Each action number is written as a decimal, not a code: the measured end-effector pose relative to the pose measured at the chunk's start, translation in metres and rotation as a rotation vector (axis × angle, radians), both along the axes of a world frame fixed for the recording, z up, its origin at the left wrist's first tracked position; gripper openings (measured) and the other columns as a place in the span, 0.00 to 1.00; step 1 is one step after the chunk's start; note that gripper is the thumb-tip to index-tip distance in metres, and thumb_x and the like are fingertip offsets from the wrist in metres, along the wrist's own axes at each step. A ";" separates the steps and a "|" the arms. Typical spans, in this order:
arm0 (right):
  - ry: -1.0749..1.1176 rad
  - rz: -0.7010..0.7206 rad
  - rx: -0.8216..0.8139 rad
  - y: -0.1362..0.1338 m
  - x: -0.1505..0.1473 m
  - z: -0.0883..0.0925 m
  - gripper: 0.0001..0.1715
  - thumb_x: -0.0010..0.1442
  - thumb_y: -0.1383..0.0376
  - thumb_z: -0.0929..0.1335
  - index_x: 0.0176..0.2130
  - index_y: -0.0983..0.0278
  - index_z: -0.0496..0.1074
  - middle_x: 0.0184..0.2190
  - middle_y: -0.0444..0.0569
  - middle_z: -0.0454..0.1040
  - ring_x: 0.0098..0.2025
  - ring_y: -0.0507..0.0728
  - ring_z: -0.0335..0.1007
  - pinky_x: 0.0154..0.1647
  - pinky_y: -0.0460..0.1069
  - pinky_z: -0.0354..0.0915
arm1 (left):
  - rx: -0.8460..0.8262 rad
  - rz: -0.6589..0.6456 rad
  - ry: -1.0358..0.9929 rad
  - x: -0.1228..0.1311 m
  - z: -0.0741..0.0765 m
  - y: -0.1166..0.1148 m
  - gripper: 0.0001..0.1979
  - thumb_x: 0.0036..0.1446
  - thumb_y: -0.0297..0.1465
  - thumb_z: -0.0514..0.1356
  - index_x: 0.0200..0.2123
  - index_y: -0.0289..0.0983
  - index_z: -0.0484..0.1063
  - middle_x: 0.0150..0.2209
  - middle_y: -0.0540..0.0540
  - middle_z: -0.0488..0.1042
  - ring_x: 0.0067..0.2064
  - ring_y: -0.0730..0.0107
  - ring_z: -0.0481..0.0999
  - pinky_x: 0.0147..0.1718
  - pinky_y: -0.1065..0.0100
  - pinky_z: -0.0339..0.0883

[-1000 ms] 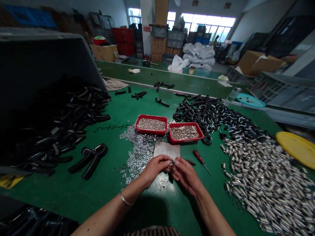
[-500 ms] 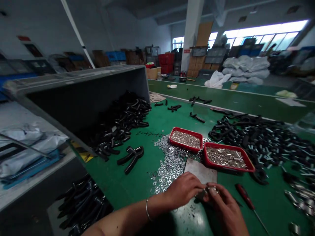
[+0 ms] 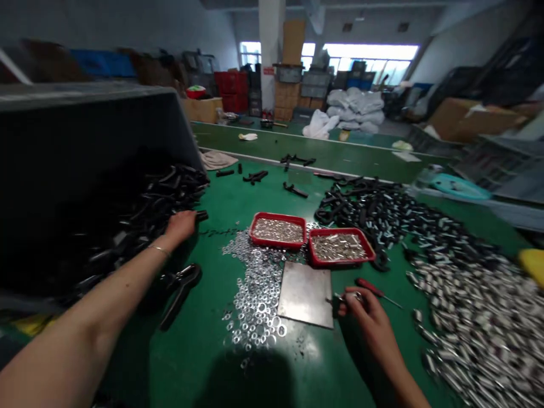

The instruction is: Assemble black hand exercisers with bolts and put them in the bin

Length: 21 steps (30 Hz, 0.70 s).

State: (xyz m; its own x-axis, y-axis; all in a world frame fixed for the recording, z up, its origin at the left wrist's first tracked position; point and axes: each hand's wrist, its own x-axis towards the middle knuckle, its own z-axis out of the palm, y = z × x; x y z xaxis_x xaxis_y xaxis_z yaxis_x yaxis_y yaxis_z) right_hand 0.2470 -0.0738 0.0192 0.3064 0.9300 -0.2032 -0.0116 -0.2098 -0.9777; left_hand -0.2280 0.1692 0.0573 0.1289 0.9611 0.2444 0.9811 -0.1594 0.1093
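My left hand (image 3: 181,224) reaches out to the left and closes on a black plastic handle (image 3: 200,215) at the edge of the pile of black handles (image 3: 140,209). My right hand (image 3: 365,314) rests near the right edge of a grey metal plate (image 3: 306,293), its fingers pinched on a small metal part (image 3: 342,297). A red-handled screwdriver (image 3: 374,289) lies just beyond that hand. Two red trays (image 3: 277,230) (image 3: 341,247) of small silvery parts stand behind the plate. Loose washers (image 3: 255,289) lie spread to the plate's left.
A big dark bin (image 3: 85,147) holds the black handles at left. An assembled black grip (image 3: 181,289) lies near my left forearm. Heaps of black parts (image 3: 382,209) and silvery sleeves (image 3: 476,317) fill the right. A yellow lid (image 3: 533,263) sits far right.
My hands were together over the metal plate. The left hand has left it and reached to the black handle pile; the right hand stays with the small part. The view swung left, then back.
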 end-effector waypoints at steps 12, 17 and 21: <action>0.245 -0.014 0.045 0.008 -0.009 -0.027 0.17 0.59 0.55 0.72 0.43 0.61 0.71 0.28 0.43 0.75 0.30 0.53 0.71 0.36 0.48 0.67 | -0.130 -0.088 -0.083 0.026 0.002 0.010 0.11 0.60 0.28 0.59 0.44 0.28 0.71 0.41 0.47 0.71 0.48 0.63 0.69 0.53 0.62 0.60; 0.375 -0.075 0.141 0.024 -0.026 -0.014 0.17 0.58 0.56 0.73 0.43 0.61 0.70 0.28 0.42 0.75 0.27 0.52 0.71 0.32 0.47 0.68 | -0.222 -0.100 -0.682 0.097 0.026 -0.076 0.18 0.54 0.40 0.66 0.43 0.33 0.72 0.41 0.44 0.77 0.42 0.62 0.75 0.43 0.63 0.67; 0.502 -0.107 0.179 0.040 -0.063 0.001 0.17 0.57 0.55 0.72 0.41 0.61 0.69 0.27 0.40 0.73 0.25 0.50 0.69 0.28 0.45 0.67 | -0.761 -0.284 -1.196 0.190 -0.007 -0.177 0.17 0.50 0.36 0.68 0.39 0.36 0.67 0.41 0.41 0.78 0.40 0.62 0.79 0.40 0.63 0.70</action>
